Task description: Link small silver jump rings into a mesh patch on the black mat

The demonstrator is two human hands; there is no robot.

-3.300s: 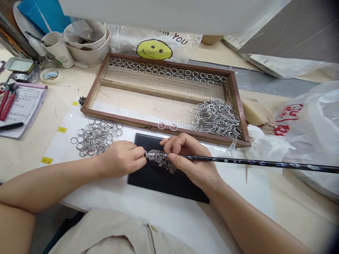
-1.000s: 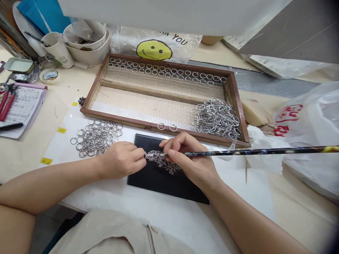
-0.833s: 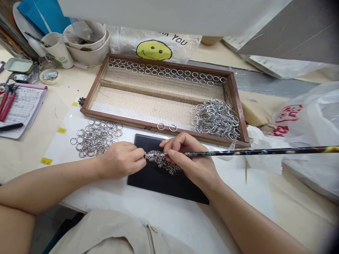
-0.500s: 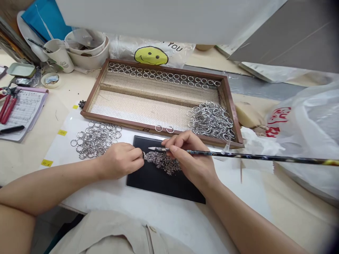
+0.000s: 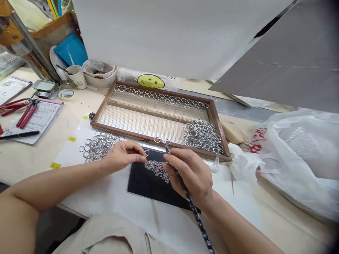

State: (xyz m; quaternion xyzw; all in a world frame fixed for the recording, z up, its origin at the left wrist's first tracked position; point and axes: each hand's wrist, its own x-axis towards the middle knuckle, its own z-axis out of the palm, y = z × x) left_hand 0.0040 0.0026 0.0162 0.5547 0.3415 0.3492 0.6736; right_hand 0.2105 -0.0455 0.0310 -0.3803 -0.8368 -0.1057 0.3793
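My left hand point(image 5: 124, 154) pinches a small silver ring point(image 5: 146, 152) between thumb and fingertips, over the left edge of a black mat point(image 5: 148, 190). A heap of tiny shiny stones or beads point(image 5: 157, 170) lies on the mat, partly behind my right hand. Closed around a long, dark patterned pencil point(image 5: 194, 208), my right hand point(image 5: 189, 173) is over the mat's right side. The pencil's tip end points up and away, close to two rings point(image 5: 157, 139) on the front rim of a wood-framed mesh tray point(image 5: 127, 133). A pile of loose rings point(image 5: 100, 145) lies beside my left hand.
Inside the tray are two rows of rings point(image 5: 156, 96) along the back and a large ring heap point(image 5: 202, 135) at right. Red-handled pliers point(image 5: 26, 114) and a notepad point(image 5: 45, 120) are at left. White plastic bags point(image 5: 299, 151) crowd the right side. A white panel point(image 5: 180, 38) hangs above.
The pencil has swung from lying sideways to pointing away from me, its tip now near the tray's front rim. My left hand has turned, showing the ring. The camera view has shifted.
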